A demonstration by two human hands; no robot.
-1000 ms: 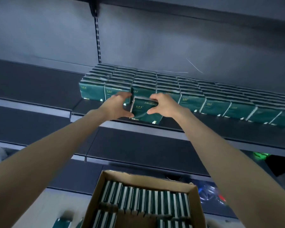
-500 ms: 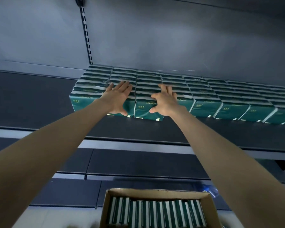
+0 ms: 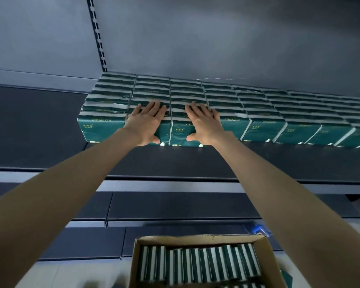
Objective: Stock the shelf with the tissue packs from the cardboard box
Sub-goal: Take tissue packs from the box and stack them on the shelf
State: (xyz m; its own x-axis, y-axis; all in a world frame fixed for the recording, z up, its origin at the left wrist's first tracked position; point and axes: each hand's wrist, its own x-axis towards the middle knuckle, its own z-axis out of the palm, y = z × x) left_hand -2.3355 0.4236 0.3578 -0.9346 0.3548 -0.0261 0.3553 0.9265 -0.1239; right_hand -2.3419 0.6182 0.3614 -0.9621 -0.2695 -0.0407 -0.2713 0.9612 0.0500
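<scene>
Our left hand (image 3: pixel 147 125) and right hand (image 3: pixel 204 125) press flat, released, on tissue packs (image 3: pixel 178 133); shoving unevenly, we could buckle rows.

Dark green tissue packs (image 3: pixel 264 129) with white edges, packed in tight rows on the dark shelf (image 3: pixel 195 161), 12 to 3 o'clock. Open cardboard box (image 3: pixel 195 238) at 6 o'clock, boxed packs (image 3: pixel 195 265) standing on edge in a row.

view: head, single wide-angle | from: on the person's head, behind both forearms | faces: forward to the shelf (image 3: pixel 195 161) at 12 o'clock, cardboard box (image 3: pixel 195 238) low at 6 o'clock | nearness: close, left hand (image 3: pixel 147 123) and right hand (image 3: pixel 204 125) lie flat on the tissue packs (image 3: pixel 264 129)
</scene>
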